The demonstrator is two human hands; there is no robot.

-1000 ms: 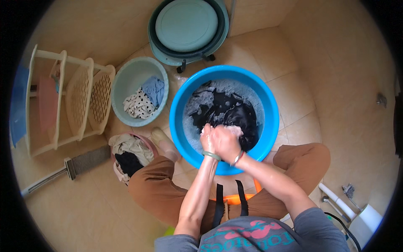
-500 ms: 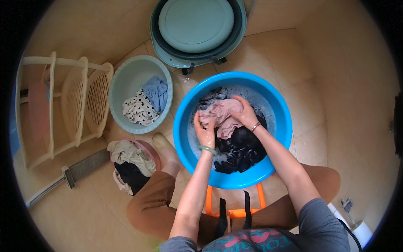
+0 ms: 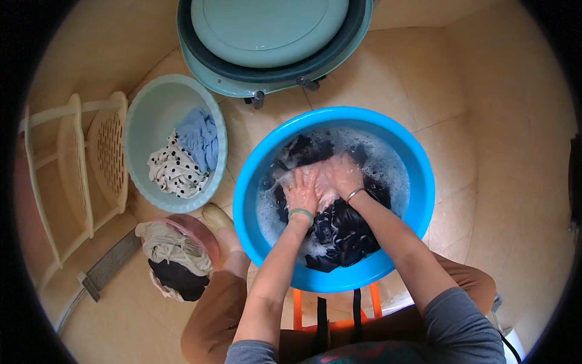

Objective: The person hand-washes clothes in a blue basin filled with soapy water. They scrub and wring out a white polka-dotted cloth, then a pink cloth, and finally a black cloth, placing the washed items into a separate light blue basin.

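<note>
A soaked pink garment [image 3: 327,196] lies half under the suds in a bright blue basin [image 3: 244,203]. My left hand [image 3: 302,194] presses down on it, fingers spread, a green bangle at the wrist. Beside it my right hand [image 3: 344,177] lies flat on the same garment with the fingers stretched out and wet with foam; a silver bangle circles that wrist. Dark wet clothes [image 3: 348,233] bunch up nearer to me, and more dark cloth [image 3: 305,151] floats at the far side. Part of the pink garment is hidden by my hands and the water.
A pale green basin [image 3: 142,161] holds polka-dot and blue cloths. Left of my foot, a pink tub [image 3: 203,233] has clothes heaped over it. A folding teal tub [image 3: 270,30] leans at the back. A cream rack [image 3: 76,164] and a flat mop [image 3: 112,264] are at left.
Both hands have lowered the pink garment from above the water into the suds and flattened out on it. The view has shifted, so the surroundings sit differently in the picture.
</note>
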